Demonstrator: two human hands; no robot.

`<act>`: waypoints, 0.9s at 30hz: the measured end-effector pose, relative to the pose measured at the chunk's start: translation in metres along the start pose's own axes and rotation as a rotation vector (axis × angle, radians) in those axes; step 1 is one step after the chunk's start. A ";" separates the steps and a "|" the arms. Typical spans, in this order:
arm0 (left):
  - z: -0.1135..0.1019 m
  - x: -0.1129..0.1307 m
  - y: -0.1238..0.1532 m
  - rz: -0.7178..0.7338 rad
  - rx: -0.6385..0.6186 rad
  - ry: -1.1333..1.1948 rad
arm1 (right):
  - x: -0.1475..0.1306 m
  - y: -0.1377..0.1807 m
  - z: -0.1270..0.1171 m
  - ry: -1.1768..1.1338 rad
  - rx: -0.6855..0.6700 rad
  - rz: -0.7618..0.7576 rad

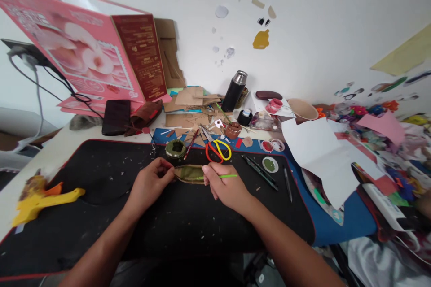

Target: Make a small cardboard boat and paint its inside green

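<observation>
A long narrow cardboard piece (pixel 192 173), partly coated in olive green, lies low over the black mat. My left hand (pixel 151 184) pinches its left end between thumb and fingers. In my right hand (pixel 226 184) is a thin paintbrush with a bright green handle (pixel 232 176). The brush tip and the right end of the cardboard are hidden behind my right fingers. Just beyond the cardboard stands an open jar of green paint (pixel 175 149). Its likely lid, a white disc with green paint inside (pixel 270 164), rests to the right.
Scissors with red and yellow handles (pixel 218 150) lie behind my right hand. A yellow glue gun (pixel 43 199) is at the far left of the mat (pixel 101 228). Pens (pixel 259 172), cardboard scraps (pixel 183 119), a black flask (pixel 233 92) and white paper (pixel 316 152) surround the work area.
</observation>
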State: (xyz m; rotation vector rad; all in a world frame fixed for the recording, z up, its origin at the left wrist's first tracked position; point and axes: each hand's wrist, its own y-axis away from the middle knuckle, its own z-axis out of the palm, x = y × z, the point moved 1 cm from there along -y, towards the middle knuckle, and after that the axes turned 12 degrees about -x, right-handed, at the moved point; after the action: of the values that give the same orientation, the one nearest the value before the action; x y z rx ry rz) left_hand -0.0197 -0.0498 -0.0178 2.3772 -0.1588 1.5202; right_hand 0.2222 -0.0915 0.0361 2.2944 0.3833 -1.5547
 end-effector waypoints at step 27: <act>0.043 0.032 0.057 0.551 0.050 -0.399 | 0.006 0.008 -0.018 -0.092 0.017 0.059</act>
State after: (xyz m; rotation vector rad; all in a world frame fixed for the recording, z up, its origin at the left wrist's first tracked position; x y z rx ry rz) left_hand 0.0169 -0.1155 0.0061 2.7995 -0.9410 1.2201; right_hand 0.2425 -0.0911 0.0371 2.2169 0.2769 -1.6328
